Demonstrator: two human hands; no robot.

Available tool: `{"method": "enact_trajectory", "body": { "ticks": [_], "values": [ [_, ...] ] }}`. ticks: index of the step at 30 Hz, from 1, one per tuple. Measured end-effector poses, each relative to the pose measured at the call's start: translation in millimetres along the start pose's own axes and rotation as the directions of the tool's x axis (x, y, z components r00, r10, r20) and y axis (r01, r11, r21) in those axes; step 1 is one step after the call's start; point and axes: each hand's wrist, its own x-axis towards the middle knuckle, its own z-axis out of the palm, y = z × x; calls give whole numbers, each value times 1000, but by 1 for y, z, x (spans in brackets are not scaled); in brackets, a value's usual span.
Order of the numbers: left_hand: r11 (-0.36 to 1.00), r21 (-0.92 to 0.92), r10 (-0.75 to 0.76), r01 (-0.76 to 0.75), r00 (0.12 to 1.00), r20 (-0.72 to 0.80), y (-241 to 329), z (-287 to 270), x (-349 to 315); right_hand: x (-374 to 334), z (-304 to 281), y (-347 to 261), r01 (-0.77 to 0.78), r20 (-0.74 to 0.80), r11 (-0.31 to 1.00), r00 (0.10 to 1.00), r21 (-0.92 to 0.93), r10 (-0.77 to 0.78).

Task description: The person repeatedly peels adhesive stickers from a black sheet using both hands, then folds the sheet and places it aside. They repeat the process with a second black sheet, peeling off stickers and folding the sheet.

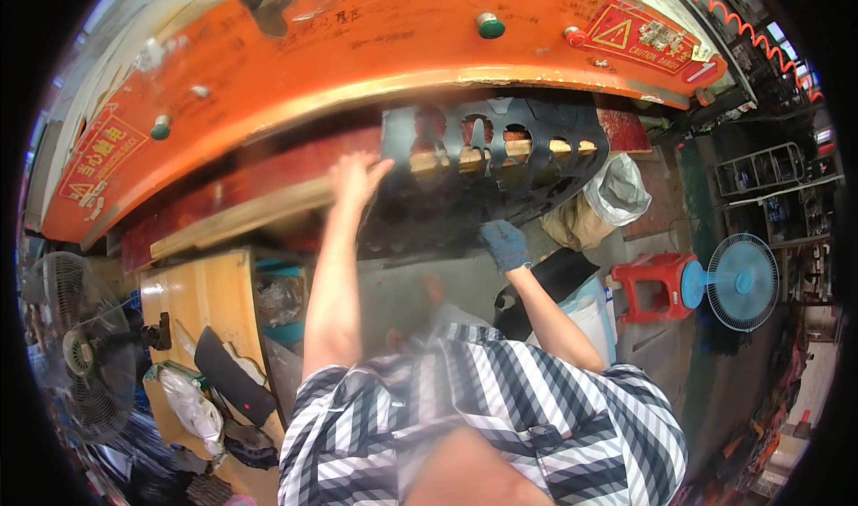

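A dark grey sheet (398, 211) with several cut-out holes lies partly on the wood-edged red bed of an orange machine. Its near part hangs over toward me. My left hand (354, 177) is bare and sits at the sheet's left edge, its thumb stretched to the sheet and its fingers spread over the bed; it is slightly blurred. At the sheet's near right edge, my right hand (506, 244) wears a blue-grey knit glove. Its fingers are bent against that edge and appear to grip it.
The orange machine beam (357, 41) with green and red buttons spans the far side. A white sack (617, 191) stands at the right, near a red stool (652, 287) and a blue fan (742, 281). At left are a wooden table (210, 296) and another fan (79, 349).
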Motion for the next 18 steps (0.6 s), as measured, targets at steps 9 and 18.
{"method": "enact_trajectory", "body": {
  "ticks": [9, 18],
  "values": [
    [998, -62, 6, -7, 1000, -31, 10, -7, -70, -12, 5, -79, 10, -97, 1000, 995, -16, -12],
    [990, -112, 77, -90, 990, -117, 37, -17, -166, 30, 43, -119, 305, -199, 920, 913, -245, -355]
  ]
}}
